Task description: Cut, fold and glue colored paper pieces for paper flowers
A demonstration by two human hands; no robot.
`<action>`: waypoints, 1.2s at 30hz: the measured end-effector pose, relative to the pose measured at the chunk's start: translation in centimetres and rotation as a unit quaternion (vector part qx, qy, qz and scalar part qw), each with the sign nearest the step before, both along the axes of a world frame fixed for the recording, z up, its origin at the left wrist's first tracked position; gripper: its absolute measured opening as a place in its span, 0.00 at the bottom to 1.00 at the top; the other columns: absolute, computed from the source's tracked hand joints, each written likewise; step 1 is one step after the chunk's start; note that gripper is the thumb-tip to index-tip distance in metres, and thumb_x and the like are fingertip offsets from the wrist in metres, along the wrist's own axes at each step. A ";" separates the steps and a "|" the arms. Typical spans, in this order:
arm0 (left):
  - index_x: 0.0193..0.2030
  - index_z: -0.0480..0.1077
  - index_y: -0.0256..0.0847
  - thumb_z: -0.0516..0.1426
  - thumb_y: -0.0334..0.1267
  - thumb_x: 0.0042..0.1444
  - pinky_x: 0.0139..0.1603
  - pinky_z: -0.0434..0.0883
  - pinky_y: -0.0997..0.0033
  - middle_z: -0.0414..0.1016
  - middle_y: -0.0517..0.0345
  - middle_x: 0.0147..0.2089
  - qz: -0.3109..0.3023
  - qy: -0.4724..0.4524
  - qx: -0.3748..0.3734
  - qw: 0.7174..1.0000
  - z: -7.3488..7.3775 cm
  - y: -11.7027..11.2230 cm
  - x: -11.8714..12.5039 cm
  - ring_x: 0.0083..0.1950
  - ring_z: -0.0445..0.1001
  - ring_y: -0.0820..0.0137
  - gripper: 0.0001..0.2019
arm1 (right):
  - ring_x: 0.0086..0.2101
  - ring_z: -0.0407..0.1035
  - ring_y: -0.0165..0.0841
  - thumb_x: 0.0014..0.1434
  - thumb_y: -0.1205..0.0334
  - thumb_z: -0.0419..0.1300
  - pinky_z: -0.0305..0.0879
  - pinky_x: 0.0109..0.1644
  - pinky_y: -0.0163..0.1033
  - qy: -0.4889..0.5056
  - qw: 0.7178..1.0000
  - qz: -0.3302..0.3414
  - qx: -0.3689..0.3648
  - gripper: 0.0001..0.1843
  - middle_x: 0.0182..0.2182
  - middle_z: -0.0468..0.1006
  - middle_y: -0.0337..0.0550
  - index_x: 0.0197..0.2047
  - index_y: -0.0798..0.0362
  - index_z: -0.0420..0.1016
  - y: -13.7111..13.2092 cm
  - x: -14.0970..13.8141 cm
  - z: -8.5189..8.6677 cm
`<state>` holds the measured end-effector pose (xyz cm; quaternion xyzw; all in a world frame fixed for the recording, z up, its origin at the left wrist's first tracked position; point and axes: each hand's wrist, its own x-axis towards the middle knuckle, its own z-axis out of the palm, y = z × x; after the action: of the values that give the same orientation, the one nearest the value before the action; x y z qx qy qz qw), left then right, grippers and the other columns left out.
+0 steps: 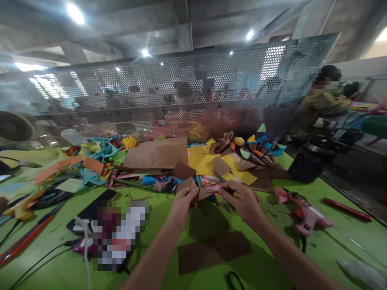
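Note:
Both of my hands are raised over the green table (272,257) and pinch one small folded piece of brown paper (202,192). My left hand (182,203) grips its left end with closed fingers. My right hand (242,199) grips its right end, fingers curled. Below them a flat brown paper sheet (211,251) lies on the table. Behind the hands lie yellow sheets (205,163), a large brown sheet (157,153) and several rolled paper cones (256,151).
A pink glue gun (305,215) lies right of my hands, a red stick (347,209) beyond it. A blurred phone-like object (117,233) with cables sits at left. Coloured paper scraps (90,161) cover the left back. A perforated metal screen (181,84) stands behind; a person (320,104) sits far right.

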<state>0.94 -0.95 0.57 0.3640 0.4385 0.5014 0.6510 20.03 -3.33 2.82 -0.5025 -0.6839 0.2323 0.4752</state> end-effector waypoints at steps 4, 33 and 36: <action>0.27 0.76 0.35 0.72 0.52 0.33 0.21 0.53 0.79 0.70 0.63 0.21 -0.002 0.006 -0.012 1.000 0.0 0.0 0.0 0.21 0.60 0.80 0.22 | 0.31 0.73 0.35 0.61 0.53 0.58 0.65 0.35 0.36 0.019 1.000 -0.006 -0.019 0.13 0.29 0.79 0.40 0.33 0.52 0.78 -0.2 0.0 0.4; 0.53 0.67 0.41 0.70 0.40 0.42 0.45 0.72 0.68 0.79 0.54 0.43 -0.031 0.081 0.174 0.981 -1.0 0.5 -0.4 0.44 0.77 0.65 0.30 | 0.38 0.76 0.39 0.61 0.54 0.58 0.68 0.41 0.39 -0.008 0.999 0.006 -0.045 0.11 0.38 0.83 0.41 0.37 0.49 0.78 0.4 0.0 -1.3; 0.48 0.71 0.38 0.71 0.40 0.39 0.45 0.72 0.69 0.80 0.52 0.43 -0.035 0.057 0.135 0.989 -0.9 0.9 -0.7 0.43 0.77 0.65 0.27 | 0.34 0.75 0.37 0.61 0.51 0.58 0.67 0.35 0.37 0.013 0.998 0.005 -0.068 0.13 0.37 0.82 0.42 0.40 0.50 0.77 0.6 0.4 -1.1</action>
<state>0.26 -0.09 -0.29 0.4914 0.3901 0.5118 0.5869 20.43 -2.71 1.71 -0.5271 -0.6628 0.2874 0.4475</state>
